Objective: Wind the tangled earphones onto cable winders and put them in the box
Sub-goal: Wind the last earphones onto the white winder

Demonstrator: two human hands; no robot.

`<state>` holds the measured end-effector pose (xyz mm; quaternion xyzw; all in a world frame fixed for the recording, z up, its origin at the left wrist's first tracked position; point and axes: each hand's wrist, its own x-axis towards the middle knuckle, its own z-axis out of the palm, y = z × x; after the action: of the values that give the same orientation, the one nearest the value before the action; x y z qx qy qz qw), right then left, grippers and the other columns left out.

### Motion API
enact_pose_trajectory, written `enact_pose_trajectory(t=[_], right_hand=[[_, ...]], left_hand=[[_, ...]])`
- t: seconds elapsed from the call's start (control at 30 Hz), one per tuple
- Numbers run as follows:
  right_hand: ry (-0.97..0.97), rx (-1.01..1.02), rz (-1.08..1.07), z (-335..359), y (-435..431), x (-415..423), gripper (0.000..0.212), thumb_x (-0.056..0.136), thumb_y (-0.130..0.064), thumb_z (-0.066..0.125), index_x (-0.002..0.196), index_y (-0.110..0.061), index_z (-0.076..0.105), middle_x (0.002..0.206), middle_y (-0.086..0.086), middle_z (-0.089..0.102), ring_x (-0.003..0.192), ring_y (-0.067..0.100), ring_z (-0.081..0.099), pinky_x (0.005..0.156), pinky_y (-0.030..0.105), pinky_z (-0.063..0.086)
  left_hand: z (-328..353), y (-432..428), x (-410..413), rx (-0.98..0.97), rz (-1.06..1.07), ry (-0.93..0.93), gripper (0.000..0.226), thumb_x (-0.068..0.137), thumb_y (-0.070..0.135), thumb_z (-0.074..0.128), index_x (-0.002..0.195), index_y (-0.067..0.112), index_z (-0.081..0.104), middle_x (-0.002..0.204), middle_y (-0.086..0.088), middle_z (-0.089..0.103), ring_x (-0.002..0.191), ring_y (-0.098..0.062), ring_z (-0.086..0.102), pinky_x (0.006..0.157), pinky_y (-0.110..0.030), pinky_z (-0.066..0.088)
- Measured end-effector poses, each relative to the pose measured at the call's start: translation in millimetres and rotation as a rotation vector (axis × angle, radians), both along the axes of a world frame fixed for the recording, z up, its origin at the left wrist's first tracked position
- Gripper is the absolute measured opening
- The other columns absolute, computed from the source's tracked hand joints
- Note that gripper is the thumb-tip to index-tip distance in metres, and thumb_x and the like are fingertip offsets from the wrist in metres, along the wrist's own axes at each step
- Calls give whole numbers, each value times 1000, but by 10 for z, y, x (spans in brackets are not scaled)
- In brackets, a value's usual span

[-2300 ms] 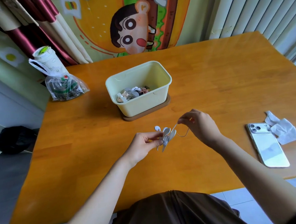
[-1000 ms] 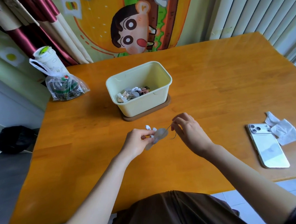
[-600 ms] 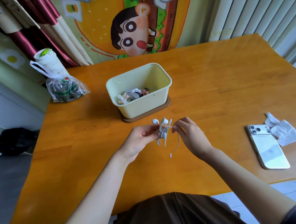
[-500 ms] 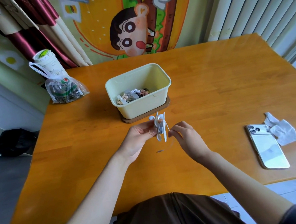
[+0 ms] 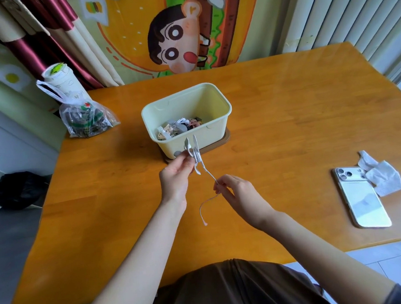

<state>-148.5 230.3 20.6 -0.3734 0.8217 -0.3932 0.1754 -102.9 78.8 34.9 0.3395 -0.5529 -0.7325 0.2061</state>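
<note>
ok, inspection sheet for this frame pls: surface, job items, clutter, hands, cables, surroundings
Surface: orange wooden table, glossy, no spills seen.
Job's things: pale yellow plastic box on a brown wooden base, wound earphones inside; grey cable winder, partly wound, white earbuds on top.
Clutter: white smartphone face down, crumpled white tissue at its top corner; clear plastic bag and white paper cup, far left.
Hands: left hand pinches the winder; right hand pinches the white earphone cable.
Cables: earphone cable taut between the hands, loose tail hanging below the right fingers.
Surroundings: cartoon wall hanging, white vertical blinds, black bag on the floor.
</note>
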Motion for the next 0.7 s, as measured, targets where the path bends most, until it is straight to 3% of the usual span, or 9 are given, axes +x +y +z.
enact_pose_trajectory(t=[0.1, 0.17, 0.3, 0.37, 0.5, 0.57, 0.63, 0.7], right_hand=[[-45, -43, 8, 16, -38, 60, 14, 98, -9, 43, 96, -13, 57, 88, -2, 59, 82, 11, 57, 72, 16, 44], [-79, -61, 3, 16, -56, 93, 15, 98, -7, 42, 96, -15, 54, 90, -2, 56, 82, 10, 55, 72, 13, 43], [-163, -46, -26, 10, -46, 91, 16, 99, -7, 38, 94, -15, 51, 92, 1, 57, 83, 11, 55, 70, 12, 41], [-192, -29, -42, 25, -21, 76, 19, 100, -10, 35, 92, -17, 50, 87, 0, 55, 76, 12, 53, 66, 12, 40], [-51, -15, -78, 61, 51, -50, 22, 99, -16, 43, 89, -12, 62, 85, -2, 51, 68, 10, 49, 60, 10, 36], [15, -13, -116, 67, 83, -155, 22, 97, -17, 47, 89, -11, 66, 81, -7, 48, 65, 10, 48, 59, 16, 36], [59, -11, -154, 71, 114, -252, 20, 96, -17, 50, 89, -11, 68, 81, -7, 48, 65, 9, 48, 61, 19, 36], [91, -23, -177, 89, 133, -321, 17, 94, -16, 54, 87, -11, 69, 83, -4, 50, 68, 12, 49, 65, 19, 35]], left_hand=[[-61, -27, 33, -294, -16, -96, 28, 89, 4, 61, 114, 16, 67, 98, 5, 71, 85, 5, 65, 77, -9, 48], [-103, -30, 48, -528, -68, -188, 27, 87, 5, 64, 113, 13, 70, 101, 1, 72, 89, -4, 65, 74, -6, 45], [-134, -27, 86, -715, -141, -293, 30, 87, 6, 65, 116, 9, 67, 110, -4, 70, 96, -7, 60, 73, -3, 40], [-132, -23, 104, -804, -207, -319, 30, 87, 8, 66, 116, 10, 68, 109, -7, 71, 98, -13, 61, 77, -10, 41], [-120, -13, 159, -970, -339, -357, 28, 85, 5, 67, 111, 12, 71, 108, -11, 70, 99, -26, 61, 90, -46, 44], [-133, -29, 189, -1003, -400, -344, 29, 83, 3, 68, 110, 12, 71, 108, -10, 70, 96, -25, 61, 88, -49, 44], [-113, -36, 197, -953, -484, -327, 30, 85, 5, 67, 114, 14, 70, 106, -10, 69, 92, -20, 57, 87, -37, 44], [-73, -36, 184, -887, -587, -330, 31, 88, 7, 64, 118, 17, 67, 101, -6, 66, 88, -12, 53, 76, -13, 39]])
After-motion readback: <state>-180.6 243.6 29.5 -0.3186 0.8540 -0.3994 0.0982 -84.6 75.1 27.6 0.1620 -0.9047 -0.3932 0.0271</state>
